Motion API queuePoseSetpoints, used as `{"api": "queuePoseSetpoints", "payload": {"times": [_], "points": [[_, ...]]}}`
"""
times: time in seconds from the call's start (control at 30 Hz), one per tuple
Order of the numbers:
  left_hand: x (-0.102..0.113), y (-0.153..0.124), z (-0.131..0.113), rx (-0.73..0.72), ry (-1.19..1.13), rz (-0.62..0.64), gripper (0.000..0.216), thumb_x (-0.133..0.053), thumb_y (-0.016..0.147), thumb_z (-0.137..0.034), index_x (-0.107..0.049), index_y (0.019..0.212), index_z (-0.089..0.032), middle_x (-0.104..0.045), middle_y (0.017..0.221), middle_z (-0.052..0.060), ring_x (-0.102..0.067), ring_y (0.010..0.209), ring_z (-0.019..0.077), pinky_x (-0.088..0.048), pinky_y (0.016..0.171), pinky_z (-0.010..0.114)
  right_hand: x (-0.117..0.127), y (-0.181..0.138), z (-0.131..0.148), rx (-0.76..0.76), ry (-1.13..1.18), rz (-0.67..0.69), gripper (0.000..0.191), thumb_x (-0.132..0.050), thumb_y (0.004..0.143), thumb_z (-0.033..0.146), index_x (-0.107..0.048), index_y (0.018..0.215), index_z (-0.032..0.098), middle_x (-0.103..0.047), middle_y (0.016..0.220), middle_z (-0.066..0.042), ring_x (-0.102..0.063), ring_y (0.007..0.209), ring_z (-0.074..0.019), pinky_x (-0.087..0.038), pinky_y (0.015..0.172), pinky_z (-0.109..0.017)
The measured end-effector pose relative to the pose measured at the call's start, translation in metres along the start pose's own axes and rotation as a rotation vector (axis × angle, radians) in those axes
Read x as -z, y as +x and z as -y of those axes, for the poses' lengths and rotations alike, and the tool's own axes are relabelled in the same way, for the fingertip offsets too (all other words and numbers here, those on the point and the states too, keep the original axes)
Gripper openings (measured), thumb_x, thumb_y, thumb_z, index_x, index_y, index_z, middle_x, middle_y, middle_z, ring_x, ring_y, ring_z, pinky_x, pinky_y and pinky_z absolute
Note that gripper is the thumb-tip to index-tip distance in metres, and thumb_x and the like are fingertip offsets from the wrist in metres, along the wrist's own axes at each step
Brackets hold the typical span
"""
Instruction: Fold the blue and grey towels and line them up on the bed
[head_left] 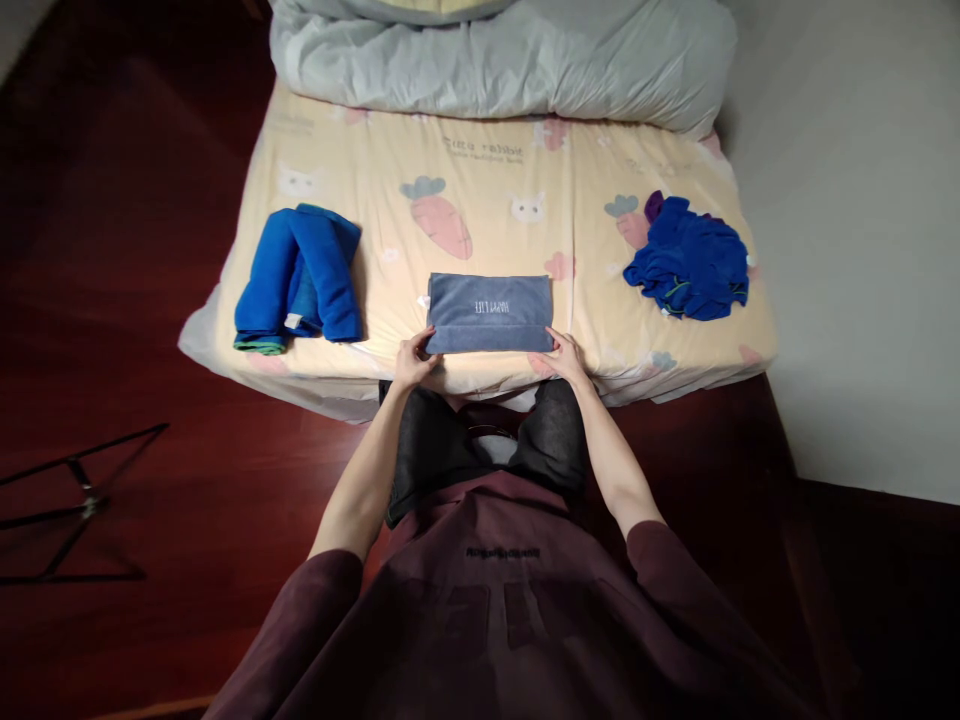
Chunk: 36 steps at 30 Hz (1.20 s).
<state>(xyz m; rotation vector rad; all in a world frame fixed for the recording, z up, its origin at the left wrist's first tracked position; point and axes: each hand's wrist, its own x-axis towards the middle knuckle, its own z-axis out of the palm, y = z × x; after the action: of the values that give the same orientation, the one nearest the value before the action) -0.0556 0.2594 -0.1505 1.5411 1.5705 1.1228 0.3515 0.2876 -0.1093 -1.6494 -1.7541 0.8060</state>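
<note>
A grey-blue towel (pixel 487 300) with white lettering lies flat in front of me, its near edge turned over into a band. My left hand (pixel 414 360) pinches the near left corner between thumb and fingers. At the near right corner, my right hand (pixel 564 356) grips the towel in the same way. Left of it are rolled or folded blue cloths (pixel 300 270), one with a green edge and a white tag. Over on the right sits a crumpled heap of blue cloth (pixel 694 262) with a purple piece at its back.
The towel rests on a bed with a yellow carrot-and-rabbit sheet (pixel 360 240). A bunched pale quilt (pixel 495 65) lies across the far side. A grey wall (pixel 862 250) borders the right, and black tripod legs (pixel 82 500) stand on the dark red floor at left.
</note>
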Motion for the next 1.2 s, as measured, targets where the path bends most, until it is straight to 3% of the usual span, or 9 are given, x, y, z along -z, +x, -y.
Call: {"api": "queuePoseSetpoints", "payload": {"times": [0.17,0.33,0.5,0.63,0.83,1.0,1.1,1.2], "points": [[-0.001,0.003,0.000,0.011,-0.046,-0.005,0.053,-0.076,0.078,-0.037,-0.072,0.127,-0.018,-0.068,0.139,0.019,-0.071,0.113,0.0310,-0.059,0.098,0.047,-0.003,0.006,-0.002,-0.006,-0.042,-0.003,0.064,-0.070,0.072,0.014,-0.072,0.135,0.020,-0.064,0.090,-0.004,-0.055,0.083,-0.0214,-0.053,0.091,-0.037],[0.000,0.006,0.000,-0.001,-0.036,-0.008,0.052,-0.074,0.082,-0.046,-0.073,0.126,-0.017,-0.069,0.138,0.019,-0.072,0.110,0.0311,-0.060,0.093,0.044,-0.006,0.009,-0.002,-0.020,-0.015,-0.017,0.064,-0.067,0.071,0.012,-0.072,0.134,0.021,-0.072,0.109,-0.007,-0.061,0.089,-0.0222,-0.055,0.095,-0.038],[0.000,0.008,0.000,0.043,-0.053,-0.002,0.051,-0.071,0.086,-0.049,-0.073,0.125,-0.016,-0.076,0.120,0.017,-0.073,0.086,0.0256,-0.062,0.084,0.042,-0.008,0.012,-0.005,-0.021,0.050,-0.011,0.066,-0.060,0.071,0.009,-0.071,0.135,0.020,-0.072,0.130,-0.009,-0.067,0.107,-0.0242,-0.056,0.103,-0.039],[-0.002,0.008,-0.001,0.060,-0.066,-0.062,0.047,-0.071,0.087,-0.048,-0.074,0.123,-0.018,-0.078,0.112,0.014,-0.072,0.096,0.0270,-0.060,0.094,0.044,-0.010,0.015,-0.010,-0.026,0.120,-0.020,0.062,-0.056,0.072,0.009,-0.071,0.132,0.020,-0.072,0.134,-0.008,-0.066,0.120,-0.0235,-0.054,0.109,-0.040],[-0.003,0.005,0.003,0.059,-0.110,-0.082,0.048,-0.067,0.088,-0.053,-0.073,0.120,-0.017,-0.075,0.122,0.016,-0.071,0.102,0.0269,-0.059,0.093,0.042,-0.015,0.018,-0.013,-0.082,0.206,-0.066,0.042,-0.058,0.077,0.017,-0.071,0.117,0.018,-0.073,0.123,-0.011,-0.068,0.112,-0.0226,-0.054,0.106,-0.038],[-0.004,0.003,0.007,0.085,-0.144,-0.105,0.043,-0.062,0.092,-0.056,-0.071,0.110,-0.018,-0.073,0.097,0.009,-0.066,0.082,0.0199,-0.057,0.082,0.035,-0.018,0.018,-0.010,-0.166,0.265,-0.054,0.013,-0.061,0.086,0.033,-0.063,0.093,0.023,-0.066,0.083,-0.003,-0.062,0.081,-0.0201,-0.055,0.082,-0.033],[-0.006,0.005,0.008,0.096,-0.134,-0.147,0.038,-0.061,0.093,-0.058,-0.065,0.094,-0.020,-0.063,0.078,0.003,-0.060,0.073,0.0176,-0.054,0.077,0.032,-0.018,0.017,-0.008,-0.160,0.243,-0.042,0.029,-0.062,0.091,0.047,-0.050,0.075,0.026,-0.053,0.070,0.001,-0.053,0.071,-0.0179,-0.050,0.072,-0.030],[-0.007,0.006,0.009,0.106,-0.110,-0.217,0.036,-0.061,0.094,-0.057,-0.060,0.088,-0.021,-0.060,0.078,0.002,-0.060,0.077,0.0184,-0.053,0.080,0.032,-0.015,0.015,-0.008,-0.142,0.197,-0.021,0.048,-0.060,0.092,0.061,-0.037,0.068,0.027,-0.042,0.064,0.003,-0.044,0.066,-0.0167,-0.043,0.065,-0.030]]}}
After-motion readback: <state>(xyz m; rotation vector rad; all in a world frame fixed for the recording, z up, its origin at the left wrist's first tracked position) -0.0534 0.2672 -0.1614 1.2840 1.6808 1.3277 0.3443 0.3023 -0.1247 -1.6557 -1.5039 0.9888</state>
